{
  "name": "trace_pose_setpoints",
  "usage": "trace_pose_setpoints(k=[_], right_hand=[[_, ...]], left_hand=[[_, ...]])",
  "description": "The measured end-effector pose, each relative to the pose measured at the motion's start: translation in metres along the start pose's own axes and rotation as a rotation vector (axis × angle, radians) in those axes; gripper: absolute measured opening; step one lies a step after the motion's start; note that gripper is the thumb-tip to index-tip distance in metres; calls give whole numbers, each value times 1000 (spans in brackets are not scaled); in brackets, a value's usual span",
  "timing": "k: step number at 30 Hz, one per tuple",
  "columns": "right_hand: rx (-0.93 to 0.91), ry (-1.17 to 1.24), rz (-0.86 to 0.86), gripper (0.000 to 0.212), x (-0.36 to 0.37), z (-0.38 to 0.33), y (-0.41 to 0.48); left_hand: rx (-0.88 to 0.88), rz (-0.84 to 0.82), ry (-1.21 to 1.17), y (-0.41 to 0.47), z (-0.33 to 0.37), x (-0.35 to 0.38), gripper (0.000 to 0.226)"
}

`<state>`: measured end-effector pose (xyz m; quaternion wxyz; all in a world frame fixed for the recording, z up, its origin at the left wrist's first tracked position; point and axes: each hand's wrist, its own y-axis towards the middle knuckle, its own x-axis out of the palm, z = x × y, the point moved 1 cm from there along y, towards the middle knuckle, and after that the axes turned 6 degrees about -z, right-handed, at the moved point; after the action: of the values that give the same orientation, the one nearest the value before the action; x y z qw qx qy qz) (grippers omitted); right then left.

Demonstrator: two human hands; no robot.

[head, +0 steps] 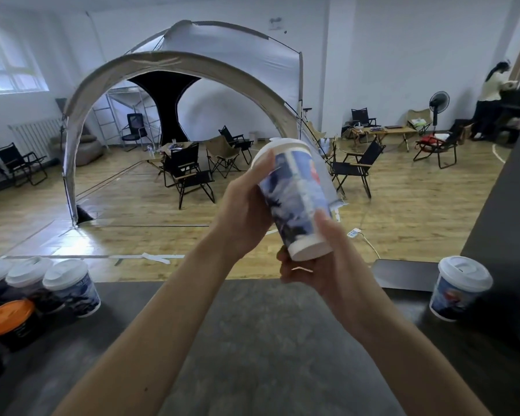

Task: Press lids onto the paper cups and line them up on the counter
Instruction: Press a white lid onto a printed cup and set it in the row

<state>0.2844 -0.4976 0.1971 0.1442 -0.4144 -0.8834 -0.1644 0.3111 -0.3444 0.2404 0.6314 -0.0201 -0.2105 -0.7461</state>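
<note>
Already the white plastic lid sits on the blue-printed paper cup you hold tilted above the dark counter, left hand wrapped round its side, right hand curled round its base. Three white-lidded cups stand at the left and a fourth lidded cup at the right; this one likely just needs lining up.

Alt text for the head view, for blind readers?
Two hands hold a lidded paper cup tilted above a counter, left hand on its side, right hand at its base. More lidded cups stand at the counter's left, another cup at its right.
</note>
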Motion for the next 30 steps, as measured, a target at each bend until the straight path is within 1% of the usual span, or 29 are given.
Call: trace_pose_setpoints(k=[1,2,3,4,6,7,8,11,12,13,14,16,17,18,20,21,22,23,24,26,27,28,30], right_hand=[[76,160,-51,60,3,-4,-1],[138,257,-88,63,5,-8,-2],[170,269,-104,65,5,-11,-3],[164,211,-98,66,4,-10,-3],[85,-16,-39,61,1,-6,-1],[52,-79,-16,59,2,-4,-2],[36,-81,-20,60,2,-3,-3],[125,182,-126,68,6,-6,-7],[144,218,-140,70,7,-8,-8],[139,183,-138,72,6,-8,-7],[107,92,-110,73,4,-7,-6],[43,-93,-7,70,3,-4,-3],[29,-120,23,69,3,-3,-3],[21,-96,22,68,3,-1,-4],[68,49,-39,66,7,0,-6],[115,122,-80,67,10,-1,-7],[148,146,-104,70,12,-1,-7],[159,118,-100,73,10,0,-6],[136,45,-60,74,8,3,-4],[69,-90,41,71,4,4,-1],[59,-100,56,67,3,5,-1],[74,-52,32,65,5,5,-1],[146,133,-52,65,8,3,-1]], left_hand=[[-21,-13,-6,0,0,0,68],[-31,-10,4,0,0,-1,66],[-30,9,24,0,1,-1,66],[-28,43,56,1,1,-1,67],[-10,137,154,2,1,-2,67],[2,171,197,1,1,-2,67],[3,176,211,0,1,-2,67],[-58,86,106,-2,1,0,73],[-63,74,75,-2,0,0,76],[-53,88,72,-1,0,-1,78],[-32,119,98,-1,0,-3,78],[11,194,180,-1,-1,-5,71],[21,202,194,-3,-1,-5,70],[18,176,174,-3,-1,-4,70],[-3,83,71,-4,0,-1,70],[-9,72,29,-4,0,1,69],[-13,96,5,-3,0,1,70],[-12,139,1,-3,-2,0,73],[-1,184,13,-2,-4,-2,74],[28,234,60,-3,-6,-6,70],[27,230,71,-4,-7,-6,70],[15,206,54,-5,-8,-7,71],[-7,163,-20,-7,-9,-6,71]])
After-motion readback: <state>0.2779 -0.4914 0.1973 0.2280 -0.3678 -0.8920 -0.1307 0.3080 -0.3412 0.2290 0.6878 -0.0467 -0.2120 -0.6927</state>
